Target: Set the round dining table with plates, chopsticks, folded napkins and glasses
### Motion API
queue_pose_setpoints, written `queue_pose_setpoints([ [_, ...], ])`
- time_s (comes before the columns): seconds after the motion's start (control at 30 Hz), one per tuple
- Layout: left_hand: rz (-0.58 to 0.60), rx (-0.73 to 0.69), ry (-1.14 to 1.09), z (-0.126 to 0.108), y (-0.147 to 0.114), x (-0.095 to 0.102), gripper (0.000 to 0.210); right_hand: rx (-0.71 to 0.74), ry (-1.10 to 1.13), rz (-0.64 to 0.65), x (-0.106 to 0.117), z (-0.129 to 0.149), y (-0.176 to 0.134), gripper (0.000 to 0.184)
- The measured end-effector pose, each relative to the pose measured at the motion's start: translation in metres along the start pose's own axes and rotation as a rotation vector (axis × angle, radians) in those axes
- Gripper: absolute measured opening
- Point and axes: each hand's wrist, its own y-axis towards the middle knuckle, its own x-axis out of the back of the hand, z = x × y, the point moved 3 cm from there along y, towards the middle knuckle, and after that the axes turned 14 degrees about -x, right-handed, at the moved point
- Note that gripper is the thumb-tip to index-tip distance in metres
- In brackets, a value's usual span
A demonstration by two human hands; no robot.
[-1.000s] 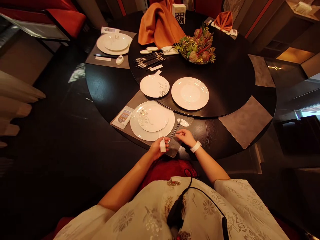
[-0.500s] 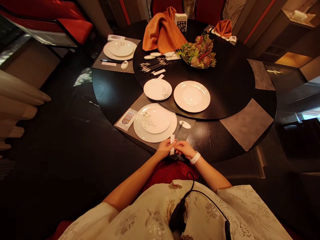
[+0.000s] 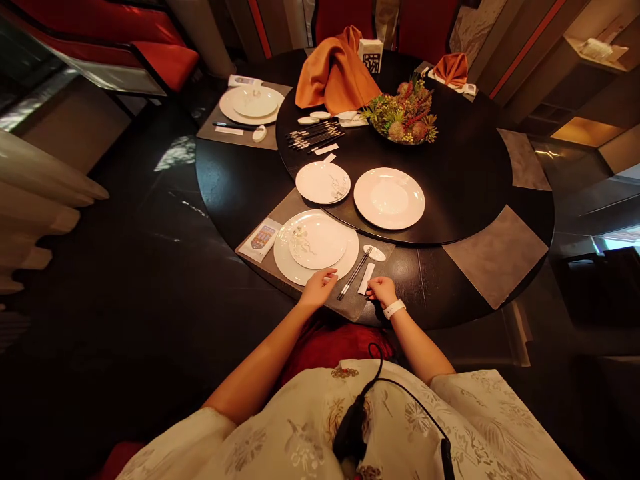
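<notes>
My right hand (image 3: 381, 291), with a white watch band at the wrist, has its fingertips closed at the lower end of a narrow white paper packet (image 3: 367, 276). The packet lies just right of a pair of dark chopsticks (image 3: 353, 277), whose upper ends rest on a white oval chopstick rest (image 3: 379, 254). Over the front rim of the large white plate (image 3: 285, 267) is my left hand (image 3: 320, 287), open and holding nothing. A smaller plate (image 3: 320, 241) with a floral print sits on the large one. Beneath them is a grey placemat (image 3: 353, 308).
On the dark turntable (image 3: 465, 180) are a small plate (image 3: 320, 181), a larger plate (image 3: 390, 200), several chopsticks (image 3: 313, 135), an orange cloth (image 3: 335, 77) and a flower arrangement (image 3: 403, 115). A printed packet (image 3: 261, 239) lies left of my place setting. Another placemat (image 3: 497, 257) is at right.
My hands have moved apart. The white packet, formerly between both hands near the table edge, now lies right of the chopsticks at my right fingertips. My left hand has let go.
</notes>
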Motion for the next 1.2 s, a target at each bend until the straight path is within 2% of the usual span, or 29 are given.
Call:
queue_pose_setpoints([
  [0.13,-0.034,0.024,-0.081,0.016,0.003,0.021,0.036,-0.011,-0.068,-0.037,-0.012,-0.005,0.009,0.017],
  [0.23,-0.031,0.029,-0.169,0.018,0.030,0.042,0.040,-0.008,-0.107,-0.055,-0.020,-0.010,0.008,0.015],
  [0.3,-0.047,0.058,-0.187,0.016,0.066,0.061,0.045,0.002,-0.136,-0.084,-0.022,-0.012,0.005,0.016],
  [0.43,-0.143,0.211,-0.236,0.010,0.163,0.097,0.061,0.035,-0.184,-0.169,-0.022,-0.011,-0.004,0.022],
  [0.53,-0.115,0.262,-0.245,0.006,0.224,0.107,0.055,0.065,-0.201,-0.293,-0.019,-0.012,-0.015,0.021],
  [0.6,-0.040,0.237,-0.230,0.005,0.247,0.108,0.047,0.095,-0.152,-0.418,-0.020,-0.019,-0.026,0.023],
  [0.7,0.125,0.168,-0.190,0.009,0.261,0.109,0.042,0.057,0.058,-0.562,-0.034,-0.036,-0.046,0.031],
  [0.83,0.315,0.048,-0.077,0.007,0.285,0.123,0.033,0.045,0.236,-0.606,-0.074,-0.049,-0.079,0.041],
  [0.93,0.289,-0.083,0.059,0.006,0.315,0.148,0.035,0.053,0.275,-0.629,-0.106,-0.057,-0.104,0.042],
  [1.03,0.219,-0.307,0.448,0.013,0.339,0.170,0.050,0.056,0.310,-0.687,-0.133,-0.070,-0.126,0.042],
  [1.1,0.229,-0.443,0.702,0.023,0.345,0.173,0.059,0.061,0.343,-0.724,-0.150,-0.083,-0.137,0.043],
  [1.2,0.258,-0.569,0.861,0.036,0.342,0.167,0.067,0.045,0.418,-0.754,-0.180,-0.109,-0.147,0.045],
])
